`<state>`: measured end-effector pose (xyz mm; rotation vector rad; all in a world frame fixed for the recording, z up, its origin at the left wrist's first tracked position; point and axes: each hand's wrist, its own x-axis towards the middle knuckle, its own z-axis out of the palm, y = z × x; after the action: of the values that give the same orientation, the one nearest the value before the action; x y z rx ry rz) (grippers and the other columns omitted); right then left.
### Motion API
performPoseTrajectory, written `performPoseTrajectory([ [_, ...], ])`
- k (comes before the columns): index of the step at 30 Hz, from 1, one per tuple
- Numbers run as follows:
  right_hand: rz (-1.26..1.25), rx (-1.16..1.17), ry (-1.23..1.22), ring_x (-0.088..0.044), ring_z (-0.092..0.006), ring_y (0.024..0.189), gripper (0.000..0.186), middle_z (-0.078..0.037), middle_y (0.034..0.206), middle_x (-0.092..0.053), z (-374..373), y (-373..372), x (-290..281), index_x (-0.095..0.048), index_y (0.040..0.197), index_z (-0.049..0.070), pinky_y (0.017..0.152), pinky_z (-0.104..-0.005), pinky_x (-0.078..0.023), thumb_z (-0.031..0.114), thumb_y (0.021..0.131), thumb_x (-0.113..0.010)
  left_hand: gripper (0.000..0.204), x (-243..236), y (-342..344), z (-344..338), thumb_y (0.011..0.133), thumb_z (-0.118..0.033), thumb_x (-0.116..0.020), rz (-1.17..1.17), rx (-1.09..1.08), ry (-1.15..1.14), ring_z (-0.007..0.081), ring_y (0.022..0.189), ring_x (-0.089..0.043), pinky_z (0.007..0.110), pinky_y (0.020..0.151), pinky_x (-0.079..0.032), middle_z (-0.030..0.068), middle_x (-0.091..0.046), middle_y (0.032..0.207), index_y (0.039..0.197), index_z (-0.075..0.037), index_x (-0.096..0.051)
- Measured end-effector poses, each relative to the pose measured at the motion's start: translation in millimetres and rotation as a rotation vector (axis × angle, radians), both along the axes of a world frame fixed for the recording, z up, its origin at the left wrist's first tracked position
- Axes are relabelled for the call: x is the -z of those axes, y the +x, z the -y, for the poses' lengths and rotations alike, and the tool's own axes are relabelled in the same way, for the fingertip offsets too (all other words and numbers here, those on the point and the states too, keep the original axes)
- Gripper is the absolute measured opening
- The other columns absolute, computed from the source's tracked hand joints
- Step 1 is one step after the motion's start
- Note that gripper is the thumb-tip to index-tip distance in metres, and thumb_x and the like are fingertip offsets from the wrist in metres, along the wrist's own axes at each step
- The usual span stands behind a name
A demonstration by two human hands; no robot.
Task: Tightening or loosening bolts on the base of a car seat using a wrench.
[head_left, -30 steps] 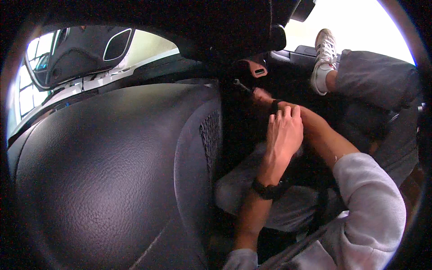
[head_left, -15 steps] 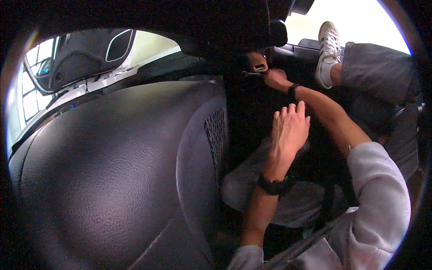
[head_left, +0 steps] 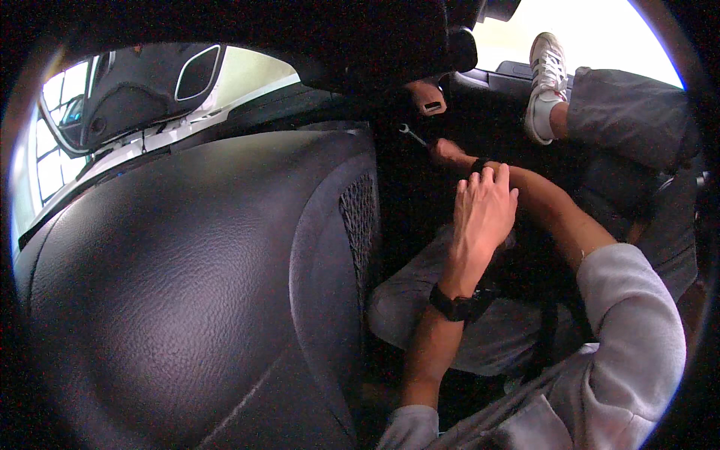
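My right hand [head_left: 448,152] reaches forward into the dark gap beside the front seat and is shut on a small silver wrench [head_left: 411,133]. The wrench tip points up-left, just below a tan plastic fitting [head_left: 429,97] on the car's pillar. My left hand [head_left: 484,210] is raised with its fingers slightly apart; it holds nothing and its fingertips rest on my right forearm [head_left: 555,214]. A black watch [head_left: 459,306] is on my left wrist. Both arms come out of grey sleeves.
A black leather front seat back [head_left: 187,285] with a mesh pocket [head_left: 360,225] fills the left. My grey-trousered leg with a white shoe [head_left: 544,82] is propped up top right. A door panel and windows [head_left: 142,90] show at upper left.
My right hand has stretched further forward and up with the wrench. My left hand has come away from it and now lies on the right forearm.
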<state>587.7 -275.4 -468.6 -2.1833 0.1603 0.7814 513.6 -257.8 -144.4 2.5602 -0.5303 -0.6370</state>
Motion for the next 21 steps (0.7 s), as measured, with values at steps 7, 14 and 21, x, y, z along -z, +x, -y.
performPoseTrajectory([
  [7,-0.028,0.023,0.057,-0.062,-0.0339,0.071,0.024,-0.018,0.078,-0.062,-23,-11,28,-0.066,0.079,0.006,0.059,-0.0465,-0.047,0.028,0.083,-0.056,0.035,1,0,-3,0.091,-0.024,-0.055,0.039,-0.024,-0.031,0.0363,0.101,-0.058,0.047,0.089,-0.044,0.0187,-0.059,0.112,0.118,-0.002,-0.052],
  [14,0.078,-0.03,0.034,-0.06,-0.0314,0.063,0.021,-0.015,0.069,-0.06,-29,17,10,-0.064,0.072,0.007,0.053,-0.045,-0.044,0.026,0.079,-0.059,0.039,1,6,-11,0.091,-0.022,-0.054,-0.007,-0.043,0.041,0.0372,0.1,-0.058,0.047,0.088,-0.044,0.0192,-0.058,0.113,0.124,-0.002,-0.049],
  [21,0.819,-0.096,-0.113,-0.058,-0.0293,0.056,0.019,-0.014,0.061,-0.058,43,65,28,-0.063,0.066,0.008,0.048,-0.0436,-0.042,0.025,0.075,-0.062,0.04,2,1,3,0.09,-0.023,-0.056,0.011,-0.024,-0.007,0.0364,0.103,-0.057,0.047,0.088,-0.043,0.0188,-0.058,0.112,0.124,-0.003,-0.049],
])
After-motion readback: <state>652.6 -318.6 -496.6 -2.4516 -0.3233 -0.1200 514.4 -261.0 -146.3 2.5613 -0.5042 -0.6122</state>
